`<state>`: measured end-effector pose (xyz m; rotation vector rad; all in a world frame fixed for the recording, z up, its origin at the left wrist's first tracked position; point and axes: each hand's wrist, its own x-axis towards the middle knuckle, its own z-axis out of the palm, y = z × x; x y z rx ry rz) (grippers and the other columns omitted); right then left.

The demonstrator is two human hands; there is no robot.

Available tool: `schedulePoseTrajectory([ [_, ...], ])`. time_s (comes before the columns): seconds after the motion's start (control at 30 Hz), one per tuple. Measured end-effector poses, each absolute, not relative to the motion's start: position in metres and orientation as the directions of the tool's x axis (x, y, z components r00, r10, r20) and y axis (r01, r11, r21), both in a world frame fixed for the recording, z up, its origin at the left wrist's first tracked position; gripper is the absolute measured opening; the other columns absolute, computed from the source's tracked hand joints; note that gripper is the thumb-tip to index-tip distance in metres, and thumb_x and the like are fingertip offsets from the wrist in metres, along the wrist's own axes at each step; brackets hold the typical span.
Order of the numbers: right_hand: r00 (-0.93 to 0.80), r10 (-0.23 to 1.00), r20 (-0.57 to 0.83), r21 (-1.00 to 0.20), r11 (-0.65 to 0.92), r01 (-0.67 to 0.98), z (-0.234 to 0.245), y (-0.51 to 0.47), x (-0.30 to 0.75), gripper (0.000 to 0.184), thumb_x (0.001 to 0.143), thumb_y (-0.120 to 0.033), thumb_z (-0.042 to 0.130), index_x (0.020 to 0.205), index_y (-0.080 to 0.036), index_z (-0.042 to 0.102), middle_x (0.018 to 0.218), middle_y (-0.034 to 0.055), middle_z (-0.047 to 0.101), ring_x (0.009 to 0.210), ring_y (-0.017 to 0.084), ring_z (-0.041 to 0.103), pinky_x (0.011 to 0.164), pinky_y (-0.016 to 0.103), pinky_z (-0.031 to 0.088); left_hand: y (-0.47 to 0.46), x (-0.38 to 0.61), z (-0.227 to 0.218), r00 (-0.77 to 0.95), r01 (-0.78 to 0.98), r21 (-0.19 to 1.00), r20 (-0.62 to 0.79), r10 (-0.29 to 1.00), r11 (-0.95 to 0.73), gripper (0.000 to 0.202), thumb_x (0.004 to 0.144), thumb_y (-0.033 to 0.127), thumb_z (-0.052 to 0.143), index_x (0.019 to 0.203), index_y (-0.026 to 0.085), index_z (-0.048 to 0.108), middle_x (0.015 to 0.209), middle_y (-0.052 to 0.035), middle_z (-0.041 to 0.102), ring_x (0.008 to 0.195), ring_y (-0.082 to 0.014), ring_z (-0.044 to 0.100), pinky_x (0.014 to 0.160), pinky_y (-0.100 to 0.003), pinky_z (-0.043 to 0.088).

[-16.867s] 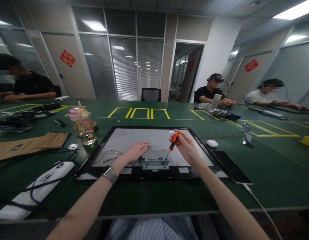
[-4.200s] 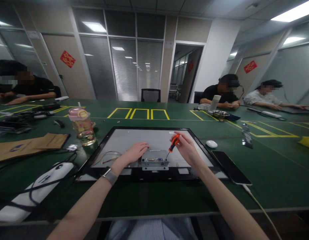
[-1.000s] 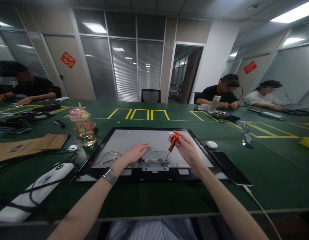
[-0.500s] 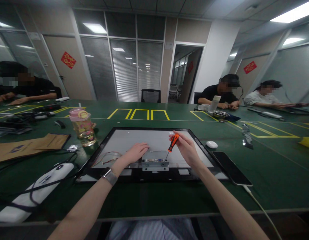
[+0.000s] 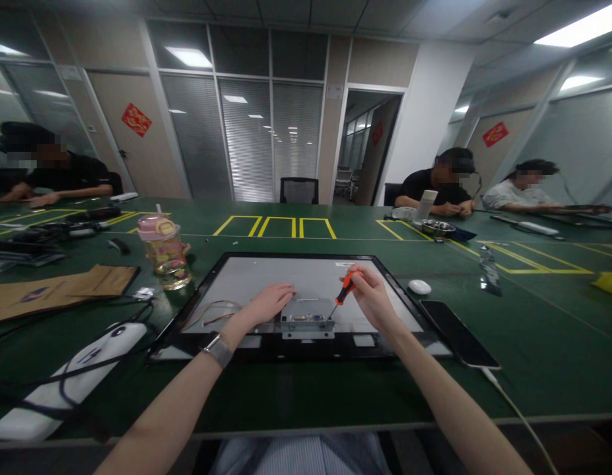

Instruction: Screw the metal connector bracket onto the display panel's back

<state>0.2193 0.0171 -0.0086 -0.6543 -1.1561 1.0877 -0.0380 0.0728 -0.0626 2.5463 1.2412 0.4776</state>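
A flat display panel (image 5: 246,277) with a black frame and grey back lies on the green table. Near its front edge stands a metal bracket (image 5: 306,326) carrying a small board with ports. In my right hand (image 5: 372,293) is an orange and black screwdriver (image 5: 346,287), tilted, its tip down at the bracket's right end. The screw itself is too small to make out. My left hand (image 5: 271,303) rests with fingers stretched out on the panel, beside the bracket's upper left corner. Thin loose wires (image 5: 214,313) lie on the panel left of that hand.
Left of the panel are a pink-lidded bottle (image 5: 164,254), a brown paper bag (image 5: 63,290) and a white power strip (image 5: 82,369) with black cable. On the right lie a phone (image 5: 459,333) on a white cable and a white oval case (image 5: 419,286). People sit across the table.
The screwdriver's handle has tipped slightly right and lower, with my right hand moving along. Its tip stays at the bracket's right end. My left hand has stayed in place.
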Motion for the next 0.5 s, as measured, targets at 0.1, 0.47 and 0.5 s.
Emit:
schedulePoseTrajectory([
  [0.1, -0.010, 0.918, 0.397, -0.857, 0.367, -0.361, -0.0075, 0.0161, 0.2189, 0.021, 0.073, -0.037, 0.066, 0.091, -0.027, 0.066, 0.082, 0.0008, 0.065, 0.081, 0.018, 0.060, 0.084, 0.037, 0.044, 0.0729, -0.0384, -0.0630, 0.576, 0.708, 0.380, 0.177, 0.798, -0.596, 0.043, 0.094, 0.040, 0.024, 0.119, 0.022, 0.053, 0.133, -0.0042, 0.047, 0.124, -0.0185, 0.039, 0.106, -0.036, 0.023],
  [0.47, -0.047, 0.912, 0.408, -0.835, 0.352, -0.423, -0.0078, 0.0166, 0.2205, 0.014, 0.072, -0.035, 0.067, 0.084, -0.027, 0.068, 0.084, 0.0004, 0.065, 0.083, 0.017, 0.060, 0.092, 0.040, 0.041, 0.0750, -0.0390, -0.0665, 0.578, 0.707, 0.377, 0.179, 0.796, -0.598, 0.043, 0.094, 0.040, 0.024, 0.120, 0.021, 0.052, 0.133, -0.0045, 0.047, 0.123, -0.0181, 0.039, 0.105, -0.035, 0.024],
  [0.5, -0.057, 0.914, 0.403, -0.839, 0.344, -0.421, -0.0075, 0.0165, 0.2208, 0.017, 0.073, -0.035, 0.066, 0.088, -0.027, 0.068, 0.084, 0.0010, 0.066, 0.083, 0.018, 0.060, 0.092, 0.041, 0.041, 0.0744, -0.0389, -0.0658, 0.578, 0.708, 0.375, 0.180, 0.796, -0.599, 0.043, 0.094, 0.040, 0.024, 0.120, 0.021, 0.052, 0.133, -0.0047, 0.047, 0.123, -0.0181, 0.039, 0.105, -0.035, 0.025],
])
